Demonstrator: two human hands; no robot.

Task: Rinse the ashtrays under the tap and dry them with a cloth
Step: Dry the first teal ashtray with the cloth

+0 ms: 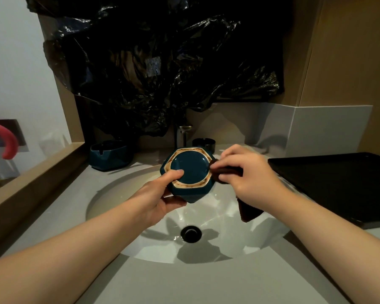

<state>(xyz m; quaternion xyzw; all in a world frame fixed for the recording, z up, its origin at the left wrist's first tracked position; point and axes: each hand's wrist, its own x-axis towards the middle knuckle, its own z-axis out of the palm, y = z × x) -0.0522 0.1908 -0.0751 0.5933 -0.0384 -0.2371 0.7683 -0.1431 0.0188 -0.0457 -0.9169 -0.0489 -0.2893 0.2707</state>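
A person's left hand [162,194] grips a dark teal, six-sided ashtray [188,174], turned so its underside faces the camera, thumb pressed on the round glazed base and fingers wrapped beneath. The right hand [246,172] is closed around a dark brown cloth [249,212], pinching it against the ashtray's right edge; the cloth's loose end hangs down below the wrist. The ashtray sits between both hands, held in the air above the white sink [123,194], just in front of the tap [183,136]. It looks like glazed ceramic: rigid, fairly heavy, breakable, probably slick if wet, best gripped across rim and base. Far left on the counter rests a second teal ashtray [110,155]; a dark one [204,144] stands beside the tap. A black tray [338,185] lies at the right.
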